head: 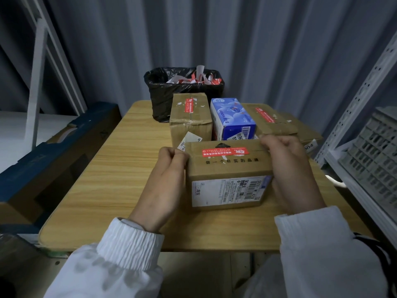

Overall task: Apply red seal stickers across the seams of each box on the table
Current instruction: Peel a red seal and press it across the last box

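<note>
Both hands are on the near cardboard box (pixel 228 171): the left hand (pixel 169 171) curls closed against its left edge, the right hand (pixel 287 166) wraps its right end, fingers pinched at the top corner. That box sits at the desk's (pixel 111 179) front, a red seal sticker (pixel 225 152) along its top seam. Behind it stand a tall sealed box (pixel 190 119), a blue tissue pack (pixel 233 119) and a flat sealed box (pixel 270 120), with a black-lined bin (pixel 163 93) beyond.
</note>
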